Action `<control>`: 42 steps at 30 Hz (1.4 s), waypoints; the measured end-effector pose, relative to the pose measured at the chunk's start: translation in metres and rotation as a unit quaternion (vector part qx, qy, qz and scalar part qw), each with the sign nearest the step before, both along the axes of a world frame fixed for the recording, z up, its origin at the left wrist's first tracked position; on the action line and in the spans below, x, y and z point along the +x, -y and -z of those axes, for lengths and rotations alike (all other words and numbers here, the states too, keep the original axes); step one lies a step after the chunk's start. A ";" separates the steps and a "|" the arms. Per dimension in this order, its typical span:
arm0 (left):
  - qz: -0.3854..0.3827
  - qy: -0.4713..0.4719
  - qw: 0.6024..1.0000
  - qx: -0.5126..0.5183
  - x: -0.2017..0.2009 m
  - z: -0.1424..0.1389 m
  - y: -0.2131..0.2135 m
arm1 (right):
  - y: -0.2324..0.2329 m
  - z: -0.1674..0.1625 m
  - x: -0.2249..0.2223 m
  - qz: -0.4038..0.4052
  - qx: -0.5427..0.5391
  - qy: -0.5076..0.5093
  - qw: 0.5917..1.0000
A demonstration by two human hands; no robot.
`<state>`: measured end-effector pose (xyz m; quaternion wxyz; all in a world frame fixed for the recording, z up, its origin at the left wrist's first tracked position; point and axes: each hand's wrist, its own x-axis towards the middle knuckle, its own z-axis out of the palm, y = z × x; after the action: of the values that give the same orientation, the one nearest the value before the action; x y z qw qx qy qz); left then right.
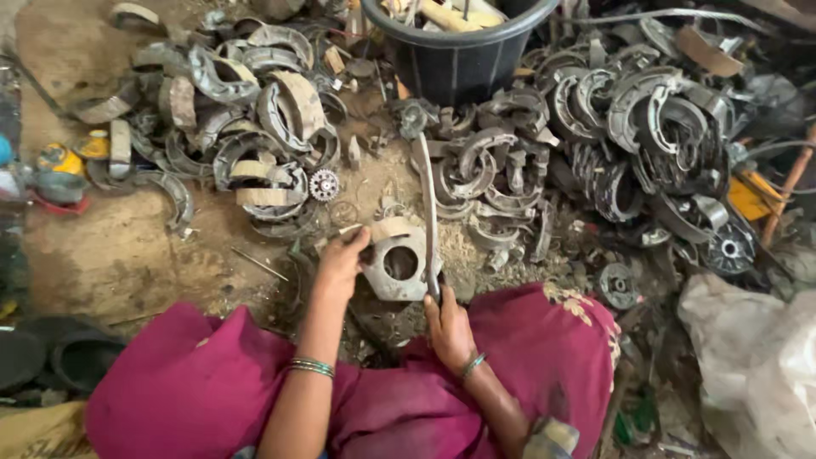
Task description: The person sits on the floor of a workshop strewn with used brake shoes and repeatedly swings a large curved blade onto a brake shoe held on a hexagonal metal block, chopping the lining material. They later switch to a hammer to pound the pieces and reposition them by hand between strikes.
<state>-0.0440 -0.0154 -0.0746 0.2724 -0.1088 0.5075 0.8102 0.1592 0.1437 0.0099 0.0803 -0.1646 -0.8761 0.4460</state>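
Observation:
My left hand [342,259] grips the left edge of a curved grey brake shoe [396,262] that stands on the dirt floor in front of my knees. My right hand [447,327] is closed around the lower end of a long flat metal blade [427,208], which rises along the shoe's right side and ends near the black bucket. Both wrists wear green bangles. Magenta cloth covers my knees on either side.
Heaps of worn brake shoes lie at the upper left [255,110] and upper right [629,127]. A black bucket [459,51] stands at the top centre, a small gear [323,184] lies nearby, a white sack [756,365] is at the right, and dark bowls [51,357] at the left.

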 end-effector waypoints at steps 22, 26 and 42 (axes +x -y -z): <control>0.020 -0.461 0.760 -0.457 0.032 -0.072 -0.012 | 0.000 0.012 -0.008 -0.011 -0.007 0.143 0.990; 0.042 -0.439 0.790 -0.426 0.034 -0.086 -0.010 | 0.001 -0.028 -0.007 -0.017 -0.035 0.027 0.999; 0.047 -0.445 0.783 -0.433 0.028 -0.076 -0.012 | -0.022 0.015 -0.006 -0.006 0.161 0.104 0.981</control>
<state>-0.0160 -0.0033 0.0014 -0.0218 0.1807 0.8742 0.4502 0.1533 0.1657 -0.0053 0.0118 -0.1898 -0.9409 0.2802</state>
